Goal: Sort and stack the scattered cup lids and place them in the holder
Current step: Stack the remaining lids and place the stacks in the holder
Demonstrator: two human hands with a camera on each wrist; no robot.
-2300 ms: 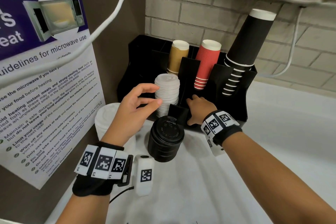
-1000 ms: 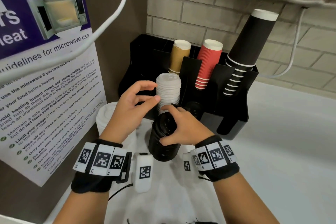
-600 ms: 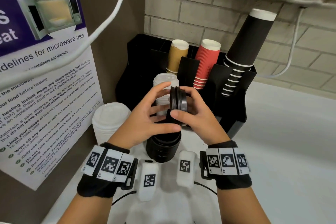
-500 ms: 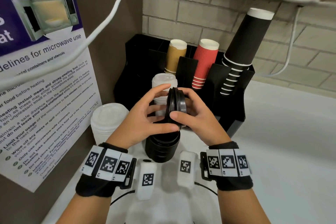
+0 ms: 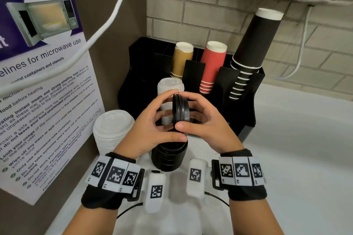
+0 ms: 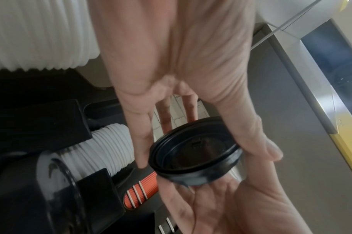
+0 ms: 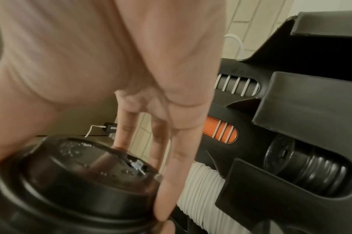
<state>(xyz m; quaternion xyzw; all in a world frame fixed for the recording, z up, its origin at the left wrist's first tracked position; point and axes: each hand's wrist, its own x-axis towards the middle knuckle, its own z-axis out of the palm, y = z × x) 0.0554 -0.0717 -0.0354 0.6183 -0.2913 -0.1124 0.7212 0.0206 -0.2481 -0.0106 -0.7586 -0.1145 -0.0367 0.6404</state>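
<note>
A few nested black lids [image 5: 180, 110] stand on edge in the air, pinched between both hands. My left hand [image 5: 162, 118] grips them from the left with thumb below and fingers over the top. My right hand [image 5: 196, 118] grips them from the right. The left wrist view looks into the hollow underside of the black lids [image 6: 195, 158]; the right wrist view shows the top of the black lids [image 7: 81, 182]. Directly beneath stands a black lid stack [image 5: 169, 156] on the counter. The black holder [image 5: 248, 105] behind has a white lid stack [image 5: 170, 89] in a front slot.
A second white lid stack [image 5: 112, 129] stands on the counter at the left, by a poster board. Tan, red and tall black cup stacks [image 5: 212, 66] fill the holder's back slots. More black lids [image 7: 311, 171] lie in a holder compartment. White counter lies to the right.
My right hand left the holder's slot, took a few lids off the counter's black stack and lifted them. My left hand joined it. Over the last half second the hold is nearly unchanged.
</note>
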